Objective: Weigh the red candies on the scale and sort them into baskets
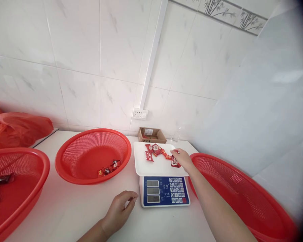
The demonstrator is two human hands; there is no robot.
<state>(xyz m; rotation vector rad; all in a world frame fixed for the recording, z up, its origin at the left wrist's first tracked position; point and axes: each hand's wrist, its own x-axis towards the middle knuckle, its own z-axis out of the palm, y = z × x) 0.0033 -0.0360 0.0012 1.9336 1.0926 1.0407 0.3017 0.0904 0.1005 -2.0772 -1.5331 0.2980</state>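
here the right hand reaches to the centre-right of the frame, over the right edge of the white tray of a scale. its grip is pinched on a red packet, fingertips on the upper end, while the lower end lies on the tray. a small heap of like sweets sits just beside it, toward the tray's far side.

the left hand rests on the white worktop at lower centre, near the scale's front corner. its fingers are loosely curled, thumb close to forefinger. i cannot tell whether anything small sits in that grip.

the packet looks very light and thin, a crinkly foil wrap round something small. it is probably slick and apt to slide on the smooth tray. a crimped end or edge seems the surest spot for a pinch, and little force should do.

a red basket left of the scale holds a few more sweets. a second basket shows at lower left, a third at lower right under the forearm. a cardboard box stands behind the scale by the tiled wall.
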